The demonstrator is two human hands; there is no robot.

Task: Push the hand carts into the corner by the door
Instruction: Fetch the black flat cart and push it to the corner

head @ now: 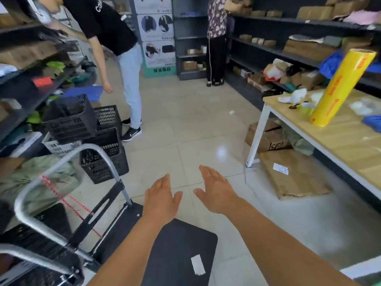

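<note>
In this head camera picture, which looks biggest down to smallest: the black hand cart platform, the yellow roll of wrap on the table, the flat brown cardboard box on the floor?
As they look here:
1. Black hand cart platform, though it lies nearest the camera
2. Flat brown cardboard box
3. Yellow roll of wrap

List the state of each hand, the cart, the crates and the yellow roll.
Left hand: open, holding nothing.
Right hand: open, holding nothing.
Cart: deck bare, handle upright, untouched.
Crates: stacked on the floor, top one tilted.
Yellow roll: standing on the table, leaning.
</note>
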